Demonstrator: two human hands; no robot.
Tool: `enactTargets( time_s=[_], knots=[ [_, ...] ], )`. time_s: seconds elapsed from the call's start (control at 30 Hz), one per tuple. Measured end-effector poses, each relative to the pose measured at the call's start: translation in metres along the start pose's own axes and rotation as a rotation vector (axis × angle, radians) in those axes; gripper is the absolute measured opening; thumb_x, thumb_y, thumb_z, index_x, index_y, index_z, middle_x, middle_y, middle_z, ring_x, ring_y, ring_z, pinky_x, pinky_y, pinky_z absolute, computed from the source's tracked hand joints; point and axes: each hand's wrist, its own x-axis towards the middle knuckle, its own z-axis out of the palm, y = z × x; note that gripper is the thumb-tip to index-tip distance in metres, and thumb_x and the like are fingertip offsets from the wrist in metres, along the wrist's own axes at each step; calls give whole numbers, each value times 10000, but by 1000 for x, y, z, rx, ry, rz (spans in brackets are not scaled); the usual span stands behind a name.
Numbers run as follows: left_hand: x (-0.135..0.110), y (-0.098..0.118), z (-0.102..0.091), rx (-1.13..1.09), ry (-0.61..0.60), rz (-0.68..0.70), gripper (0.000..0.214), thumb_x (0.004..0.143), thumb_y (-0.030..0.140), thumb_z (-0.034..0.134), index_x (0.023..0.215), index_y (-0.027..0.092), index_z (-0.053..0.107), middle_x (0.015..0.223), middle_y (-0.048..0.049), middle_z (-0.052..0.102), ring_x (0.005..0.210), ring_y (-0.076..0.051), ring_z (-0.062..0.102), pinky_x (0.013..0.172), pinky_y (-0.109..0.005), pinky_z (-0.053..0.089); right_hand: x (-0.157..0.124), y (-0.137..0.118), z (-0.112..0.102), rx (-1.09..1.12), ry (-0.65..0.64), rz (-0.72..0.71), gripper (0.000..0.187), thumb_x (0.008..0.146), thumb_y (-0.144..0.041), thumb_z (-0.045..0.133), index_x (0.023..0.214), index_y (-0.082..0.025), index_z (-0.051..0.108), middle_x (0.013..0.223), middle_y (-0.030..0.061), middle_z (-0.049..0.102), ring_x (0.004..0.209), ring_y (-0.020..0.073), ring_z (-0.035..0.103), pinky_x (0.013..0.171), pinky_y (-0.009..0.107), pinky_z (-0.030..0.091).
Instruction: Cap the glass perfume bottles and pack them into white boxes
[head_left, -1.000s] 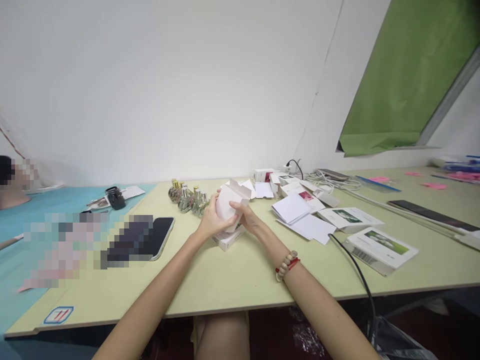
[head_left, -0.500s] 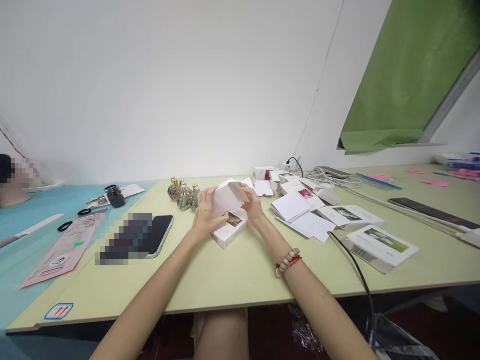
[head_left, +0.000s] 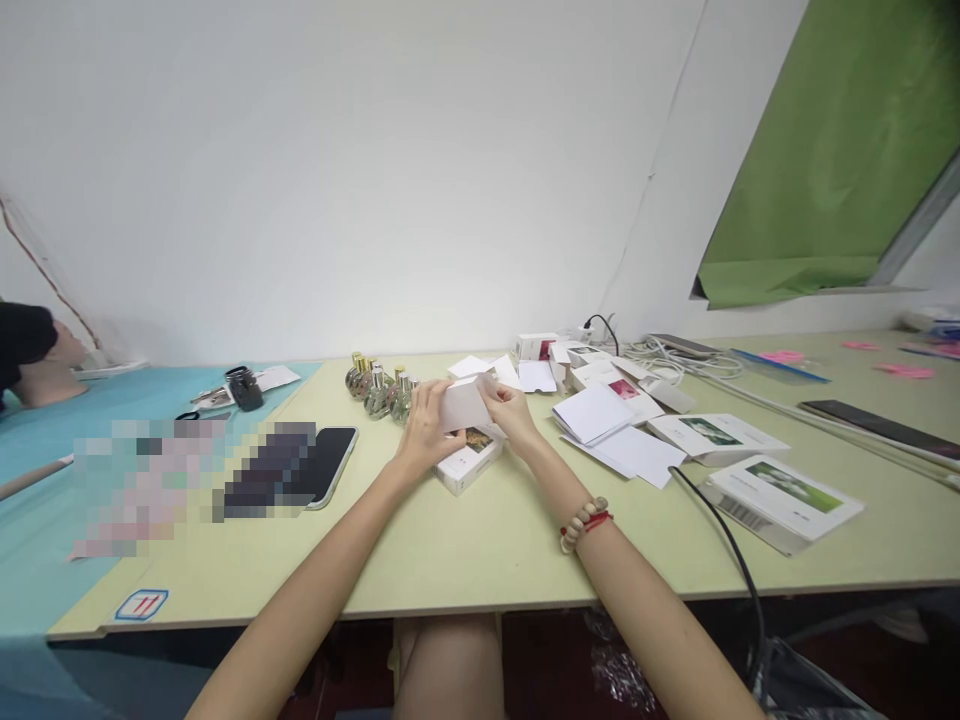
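Note:
My left hand point(head_left: 429, 425) grips a small white cardboard box point(head_left: 463, 407) from its left side, thumb across the near face. On the box's right end, my right hand point(head_left: 510, 410) pinches at the flap with its fingers closed. Just below and partly behind the hands lies another white box point(head_left: 469, 462) with a picture on its top, flat on the table. Left of the hands stand several small glass bottles point(head_left: 379, 395) with gold and silver caps.
A phone point(head_left: 334, 465) lies to the left. Flattened white cartons point(head_left: 716, 435) and white papers point(head_left: 592, 412) spread to the right, with cables point(head_left: 720, 375) behind. A black cord point(head_left: 720, 550) hangs over the front edge. A mannequin head point(head_left: 45, 350) stands far left.
My right hand's fingers have closed on the end flap of the held box, which stood more open before. The view has shifted slightly left.

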Motion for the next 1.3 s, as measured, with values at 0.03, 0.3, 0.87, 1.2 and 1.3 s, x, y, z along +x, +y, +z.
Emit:
enactTargets(
  time_s=[0.03,0.3,0.87,1.2,1.3],
  knots=[
    [0,0,0,-1,-5,-1,648,605,194,590,1193,173,319,1163,-111,420,1103,-254,347,943,-404,305,0,1,0,0,13,-10,494,514,-480,690,838,-108,657,763,42,629,623,118,520,513,201,378],
    [2,4,-2,-83,11,-78,729,574,207,628,1228,184,306,1192,-113,414,1117,-260,371,947,-404,316,-2,-8,1,166,25,26,482,591,-528,621,942,-199,634,928,16,626,742,154,564,527,215,425],
    [-4,20,2,-185,-421,-450,1081,465,588,685,1337,192,185,1325,-140,326,1248,-337,251,997,-469,239,4,-2,-2,319,160,-5,497,558,-354,673,1008,-167,576,1063,43,590,948,183,551,808,284,466],
    [6,21,1,-739,-313,-793,848,572,373,703,1282,224,262,1160,-125,495,931,-226,562,752,-328,449,22,-4,-26,631,340,20,388,633,-383,545,978,-206,516,1031,20,596,866,148,581,637,237,510],
    [11,22,-4,-1048,-243,-947,733,640,420,644,1253,211,302,1088,-103,553,865,-194,588,688,-282,462,22,-6,-33,691,297,-8,317,641,-323,539,932,-201,512,986,16,609,875,140,578,693,260,516]
  ],
)
